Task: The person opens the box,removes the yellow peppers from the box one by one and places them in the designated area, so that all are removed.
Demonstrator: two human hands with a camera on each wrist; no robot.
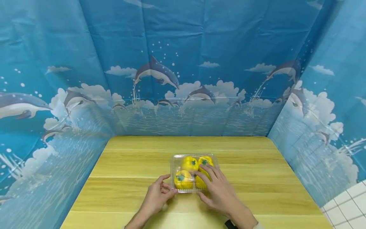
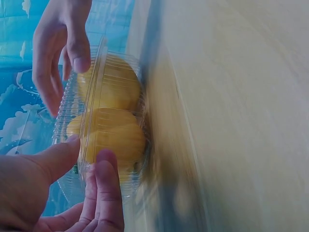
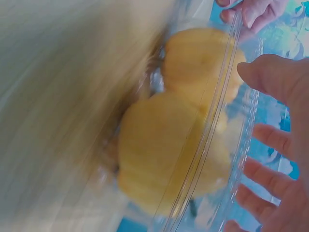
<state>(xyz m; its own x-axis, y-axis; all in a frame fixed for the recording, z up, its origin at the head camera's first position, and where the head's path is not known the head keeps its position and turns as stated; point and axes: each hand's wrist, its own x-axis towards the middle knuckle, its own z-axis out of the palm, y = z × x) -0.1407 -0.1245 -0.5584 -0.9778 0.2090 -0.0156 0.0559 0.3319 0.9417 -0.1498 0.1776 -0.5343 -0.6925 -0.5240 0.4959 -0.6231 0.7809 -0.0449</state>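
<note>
A clear plastic clamshell container (image 1: 175,162) sits on the table with its lid down over several yellow bell peppers (image 1: 190,164) with green stems. At its front left corner my left hand (image 1: 156,194) pinches the rim, thumb (image 2: 67,153) on the upper side and fingertips (image 2: 107,166) against the side wall. My right hand (image 1: 219,193) lies over the right part of the lid with its fingers spread, hiding some of the peppers there. In the right wrist view its thumb (image 3: 270,75) reaches the front rim, while the other fingers stretch over the lid.
The wooden table (image 1: 128,162) extends on all sides of the container. A blue curtain (image 1: 177,31) printed with dolphins and clouds hangs behind it and along both sides. White tiles (image 1: 351,203) show at the lower right.
</note>
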